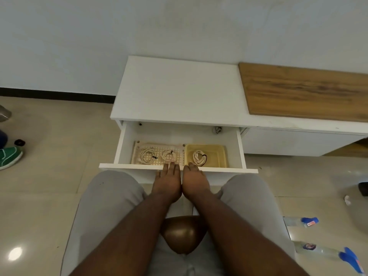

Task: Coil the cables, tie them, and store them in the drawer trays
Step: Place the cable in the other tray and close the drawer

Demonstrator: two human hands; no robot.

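Note:
The white drawer (127,140) stands pulled out in front of me. Inside, a pale perforated tray (157,147) holds two coiled white cables (147,155) (169,155), each bound with a dark tie. To its right a yellow tray (219,154) holds a third tied coil (199,156). My left hand (168,181) and my right hand (196,182) lie side by side on the drawer's front edge (129,166), fingers flat and extended over it. Neither hand holds anything.
The white cabinet top (179,90) sits above the drawer, with a wooden panel (304,90) to its right. Plastic bottles with blue caps (302,221) (328,252) lie on the tiled floor at right. A green shoe (10,157) is at left.

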